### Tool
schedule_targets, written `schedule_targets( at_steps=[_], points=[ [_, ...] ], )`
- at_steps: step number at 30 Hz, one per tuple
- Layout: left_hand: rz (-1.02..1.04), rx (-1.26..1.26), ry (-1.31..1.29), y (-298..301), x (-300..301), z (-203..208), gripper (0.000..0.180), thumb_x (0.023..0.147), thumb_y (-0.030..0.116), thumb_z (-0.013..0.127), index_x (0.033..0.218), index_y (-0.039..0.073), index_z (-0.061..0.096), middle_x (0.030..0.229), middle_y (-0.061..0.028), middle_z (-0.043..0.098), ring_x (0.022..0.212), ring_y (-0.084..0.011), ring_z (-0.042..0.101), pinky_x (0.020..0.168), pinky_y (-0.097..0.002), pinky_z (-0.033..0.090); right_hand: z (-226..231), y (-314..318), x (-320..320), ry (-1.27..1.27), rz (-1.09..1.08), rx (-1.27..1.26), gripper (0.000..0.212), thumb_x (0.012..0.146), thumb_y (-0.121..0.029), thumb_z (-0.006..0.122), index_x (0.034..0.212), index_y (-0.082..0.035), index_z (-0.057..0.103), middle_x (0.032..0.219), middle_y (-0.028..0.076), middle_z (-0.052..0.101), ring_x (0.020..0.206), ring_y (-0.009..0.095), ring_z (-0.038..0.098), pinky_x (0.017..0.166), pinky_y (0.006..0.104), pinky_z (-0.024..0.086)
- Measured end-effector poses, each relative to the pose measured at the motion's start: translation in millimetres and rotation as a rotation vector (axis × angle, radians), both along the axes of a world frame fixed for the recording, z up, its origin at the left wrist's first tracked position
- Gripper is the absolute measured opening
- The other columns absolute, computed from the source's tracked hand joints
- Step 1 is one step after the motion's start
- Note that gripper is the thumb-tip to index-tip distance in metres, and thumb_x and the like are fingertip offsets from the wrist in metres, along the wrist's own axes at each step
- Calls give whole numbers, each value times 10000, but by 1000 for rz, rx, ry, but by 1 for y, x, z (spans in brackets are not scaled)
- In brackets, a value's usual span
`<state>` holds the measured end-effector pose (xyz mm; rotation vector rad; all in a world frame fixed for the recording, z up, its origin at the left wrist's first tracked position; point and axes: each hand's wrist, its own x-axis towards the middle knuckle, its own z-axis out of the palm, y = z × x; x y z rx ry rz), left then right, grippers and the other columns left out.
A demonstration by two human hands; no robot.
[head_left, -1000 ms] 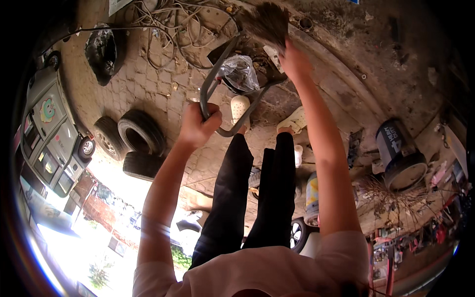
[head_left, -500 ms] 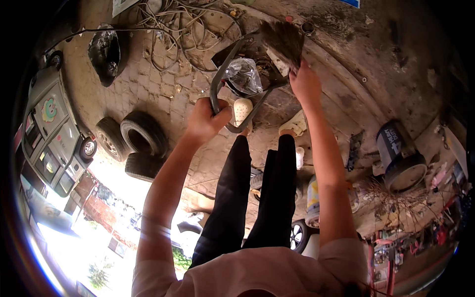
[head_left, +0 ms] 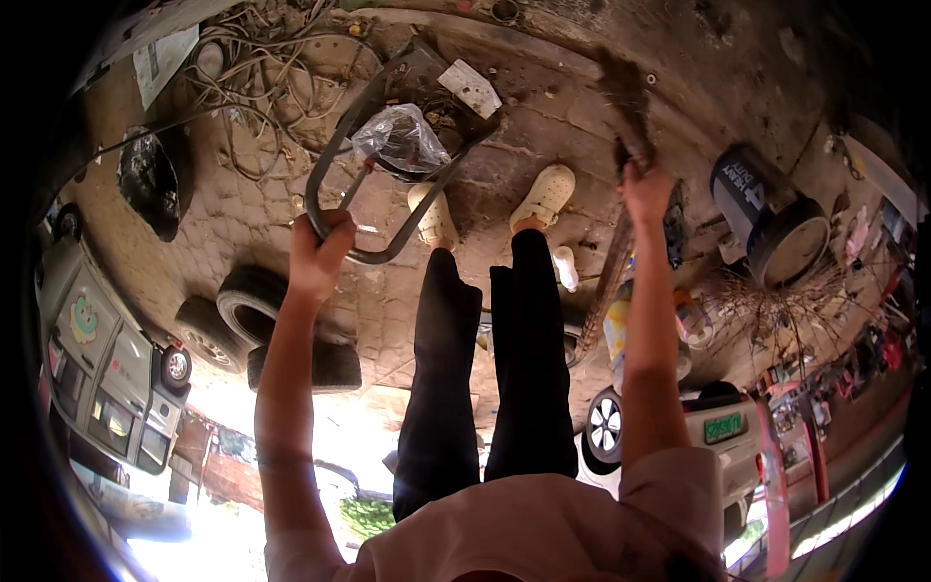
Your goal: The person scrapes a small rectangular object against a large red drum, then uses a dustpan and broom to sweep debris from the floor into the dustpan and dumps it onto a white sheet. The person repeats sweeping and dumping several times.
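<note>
My left hand point(head_left: 322, 254) is wrapped round the grey looped handle of a dustpan point(head_left: 419, 64), which lies ahead of my feet. In the pan are a crumpled clear plastic bag point(head_left: 400, 136), a white flat piece point(head_left: 471, 88) and dark debris. My right hand point(head_left: 646, 189) grips a broom point(head_left: 624, 102) just behind its dark bristles, to the right of the dustpan and apart from it. The bristles are smeared by motion. Its long stick runs back past my right forearm.
Tangled hoses point(head_left: 238, 92) and a black plastic bag point(head_left: 148, 184) lie on the paving at left, with several tyres point(head_left: 250, 308) nearer. A dark bucket point(head_left: 766, 209) lies at right beside dry twigs point(head_left: 776, 306). A white bottle point(head_left: 565, 269) is near my right foot; vehicles stand behind.
The broom has swung right, away from the dustpan, in my right hand. My left hand and the dustpan appear further left in view. The white flat piece now shows plainly.
</note>
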<state>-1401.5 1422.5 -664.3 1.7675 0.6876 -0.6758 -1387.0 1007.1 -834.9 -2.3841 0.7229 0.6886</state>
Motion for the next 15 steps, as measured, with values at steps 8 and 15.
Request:
schedule_targets(
  at_steps=[8, 15],
  points=[
    [-401, -139, 89, -7, 31, -1, 237, 723, 75, 521, 533, 24, 389, 492, 39, 307, 495, -43, 282, 433, -266, 214, -111, -31, 21, 302, 86, 42, 318, 793, -264, 555, 993, -17, 564, 650, 97, 642, 619, 210, 649, 658, 351, 510],
    [-218, -34, 24, -20, 48, -4, 247, 722, 101, 522, 535, 17, 383, 495, 38, 307, 503, -48, 285, 438, -268, 234, -51, 118, -27, 226, 379, 454, 419, 783, -222, 561, 1135, -10, 481, 658, 137, 624, 717, 283, 630, 694, 399, 500]
  ],
)
